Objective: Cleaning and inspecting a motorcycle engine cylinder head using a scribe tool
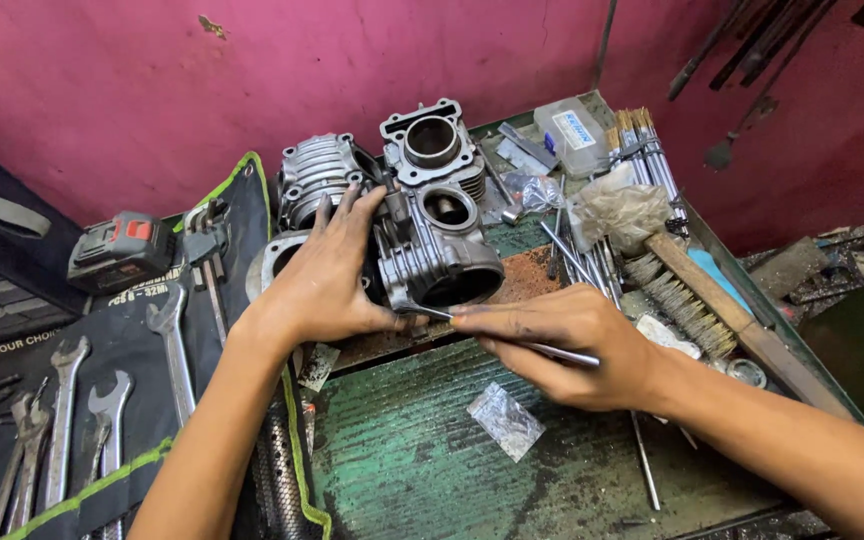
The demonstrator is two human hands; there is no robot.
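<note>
My left hand (327,275) grips a grey finned engine cylinder head (437,250) lying on a green metal workbench (422,450). My right hand (567,340) pinches a thin metal rod-like tool (512,335) whose tip touches the lower edge of the cylinder head. Behind it stand a finned cylinder block (432,145) and a ribbed cover (317,175).
A black tool roll (102,330) with several spanners lies at the left, a grey and red power tool battery (117,250) behind it. A wire brush (692,300), steel rods (642,150), a plastic box (572,130) and a small plastic bag (505,418) sit on the bench. Pink wall behind.
</note>
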